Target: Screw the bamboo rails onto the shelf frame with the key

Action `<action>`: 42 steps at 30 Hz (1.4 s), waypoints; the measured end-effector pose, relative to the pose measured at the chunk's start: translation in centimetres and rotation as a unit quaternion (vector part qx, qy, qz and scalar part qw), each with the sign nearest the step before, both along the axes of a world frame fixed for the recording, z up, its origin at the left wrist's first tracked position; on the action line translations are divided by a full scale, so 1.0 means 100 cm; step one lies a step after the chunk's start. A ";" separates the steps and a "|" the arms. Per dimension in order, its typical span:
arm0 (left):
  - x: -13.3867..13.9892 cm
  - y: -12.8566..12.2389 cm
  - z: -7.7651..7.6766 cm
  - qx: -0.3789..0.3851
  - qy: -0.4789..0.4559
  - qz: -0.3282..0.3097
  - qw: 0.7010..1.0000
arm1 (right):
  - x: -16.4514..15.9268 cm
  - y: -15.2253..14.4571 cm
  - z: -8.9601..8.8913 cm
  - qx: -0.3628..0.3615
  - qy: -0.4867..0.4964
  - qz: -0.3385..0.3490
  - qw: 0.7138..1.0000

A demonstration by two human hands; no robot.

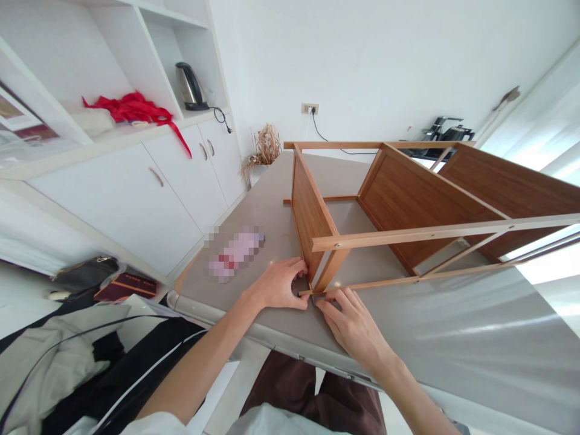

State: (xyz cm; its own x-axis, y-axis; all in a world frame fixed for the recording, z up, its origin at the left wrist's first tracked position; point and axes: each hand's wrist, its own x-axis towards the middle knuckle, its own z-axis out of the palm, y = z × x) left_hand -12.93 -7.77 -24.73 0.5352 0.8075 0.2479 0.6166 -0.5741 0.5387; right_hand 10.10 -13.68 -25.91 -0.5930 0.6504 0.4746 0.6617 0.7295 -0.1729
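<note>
A brown wooden shelf rack point(426, 187) lies on its side on a grey table point(457, 326). At its near lower corner, my left hand point(283, 284) curls its thumb and fingers about the end of a thin wooden leg point(333, 289). My right hand point(351, 314) is closed in a pinch just right of that corner. Its fingertips are close to the leg's underside, at a small dark thing too little to name. The upper leg point(408, 238) runs off to the right, with screw heads along it.
A blurred pinkish item point(233, 254) lies left on the table. Dried stalks point(267, 145) stand behind. White cabinets point(127, 187) line the left, holding a kettle point(190, 87) and red ribbon point(136, 109). Clothes point(58, 362) are heaped at lower left. A black appliance point(446, 133) is behind the rack.
</note>
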 end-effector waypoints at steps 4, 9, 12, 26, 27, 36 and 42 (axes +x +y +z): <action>0.000 0.000 0.000 -0.001 -0.003 -0.001 1.000 | 0.000 0.000 -0.001 -0.005 -0.001 -0.006 1.000; 0.000 0.000 -0.001 -0.003 0.001 0.003 1.000 | 0.000 -0.001 -0.002 0.005 -0.008 -0.004 1.000; 0.000 0.000 -0.001 -0.003 0.001 0.001 1.000 | -0.001 -0.001 -0.002 0.013 -0.007 -0.008 1.000; 0.001 -0.001 0.002 -0.004 0.000 0.001 1.000 | -0.003 -0.001 0.002 0.026 -0.019 0.002 0.999; 0.001 -0.001 0.002 -0.003 0.000 0.000 1.000 | -0.003 -0.001 0.002 0.026 -0.021 0.004 0.999; 0.001 0.000 0.002 -0.004 0.005 -0.001 1.000 | -0.004 -0.002 0.007 0.018 -0.019 0.013 1.000; 0.001 0.000 0.003 0.000 0.011 -0.002 1.000 | -0.005 -0.003 0.010 0.020 -0.040 0.014 0.999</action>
State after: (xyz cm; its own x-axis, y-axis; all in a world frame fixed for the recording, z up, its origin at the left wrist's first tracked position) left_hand -12.88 -7.79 -24.43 0.5434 0.8058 0.2354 0.6269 -0.5760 0.5246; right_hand 9.60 -14.01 -24.91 -0.6479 0.6144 0.4503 0.6517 0.7531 -0.0898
